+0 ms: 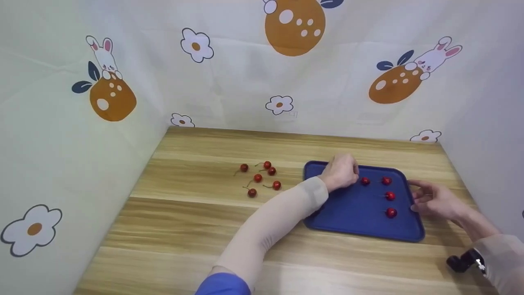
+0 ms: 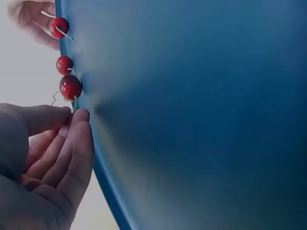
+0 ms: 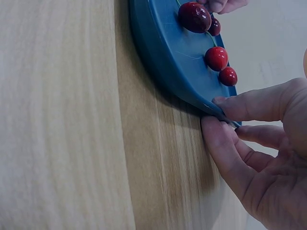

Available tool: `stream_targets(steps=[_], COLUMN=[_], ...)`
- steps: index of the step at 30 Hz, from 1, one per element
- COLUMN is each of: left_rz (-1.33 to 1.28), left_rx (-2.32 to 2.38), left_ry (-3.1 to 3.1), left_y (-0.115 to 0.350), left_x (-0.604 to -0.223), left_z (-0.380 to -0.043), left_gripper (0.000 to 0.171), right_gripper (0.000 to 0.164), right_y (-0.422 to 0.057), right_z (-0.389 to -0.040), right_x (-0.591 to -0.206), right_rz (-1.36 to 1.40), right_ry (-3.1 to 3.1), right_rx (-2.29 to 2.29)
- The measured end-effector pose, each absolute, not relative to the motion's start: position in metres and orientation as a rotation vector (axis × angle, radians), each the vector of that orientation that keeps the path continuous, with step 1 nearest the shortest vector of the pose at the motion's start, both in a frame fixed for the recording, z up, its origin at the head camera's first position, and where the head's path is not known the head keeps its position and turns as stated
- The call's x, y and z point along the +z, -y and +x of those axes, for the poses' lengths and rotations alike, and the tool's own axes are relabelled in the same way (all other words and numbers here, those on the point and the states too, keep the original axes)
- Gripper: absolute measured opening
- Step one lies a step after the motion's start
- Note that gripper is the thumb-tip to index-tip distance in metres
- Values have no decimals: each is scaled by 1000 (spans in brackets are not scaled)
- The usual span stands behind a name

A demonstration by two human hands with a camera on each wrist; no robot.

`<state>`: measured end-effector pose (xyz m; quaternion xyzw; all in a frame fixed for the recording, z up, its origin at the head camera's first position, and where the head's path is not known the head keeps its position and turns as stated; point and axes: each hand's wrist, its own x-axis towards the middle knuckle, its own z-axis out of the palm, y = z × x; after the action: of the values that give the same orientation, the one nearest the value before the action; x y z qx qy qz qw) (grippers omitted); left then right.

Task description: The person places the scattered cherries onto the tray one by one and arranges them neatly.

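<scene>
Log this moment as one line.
left hand: pinches cherry stem; right hand: grips tray; three more cherries on tray; six cherries on table

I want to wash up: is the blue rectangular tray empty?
Not empty: the head view shows four round red cherries on the tray.

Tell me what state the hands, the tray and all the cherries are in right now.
Left hand: pinching one cherry by its stem.
Pinched cherry: stem on; contact with the tray unclear.
Right hand: gripping the tray's right edge, thumb above, fingers below.
Tray: right side up, on the table.
Three cherries: lying apart near the tray's right edge.
Six cherries: loose on the table, stems on.
</scene>
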<state>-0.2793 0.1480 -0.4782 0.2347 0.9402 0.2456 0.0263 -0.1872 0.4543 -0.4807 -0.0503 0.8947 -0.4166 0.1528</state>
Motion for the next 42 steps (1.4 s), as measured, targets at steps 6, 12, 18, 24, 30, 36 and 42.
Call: stream_targets(steps=[6, 12, 18, 24, 30, 36, 42], left_rz=[694, 665, 625, 603, 604, 600, 597], left_rx=[753, 737, 720, 742, 725, 662, 586], left_ry=[-2928, -2927, -2934, -2913, -2899, -2916, -2922], left_y=[-149, -148, -146, -144, -142, -141, -139], left_x=[-480, -482, -484, -482, -482, -483, -482], left_z=[-278, -278, -280, -278, -279, -280, -279], left_gripper=[9, 8, 6, 5, 5, 6, 10], right_gripper=[92, 89, 90, 90, 91, 92, 90], right_y=[-456, -456, -455, -455, -455, -455, -456], right_z=[-187, -187, -186, -186, -186, -186, -187], right_x=[-481, -483, -483, -483, -482, -481, -484], right_rz=[-136, -143, -145, -142, -144, -151, -166], right_ry=[-2577, -2587, -2584, -2578, -2572, -2564, -2554], right_rx=[-1166, -1163, -1168, -1169, -1177, -1180, -1210])
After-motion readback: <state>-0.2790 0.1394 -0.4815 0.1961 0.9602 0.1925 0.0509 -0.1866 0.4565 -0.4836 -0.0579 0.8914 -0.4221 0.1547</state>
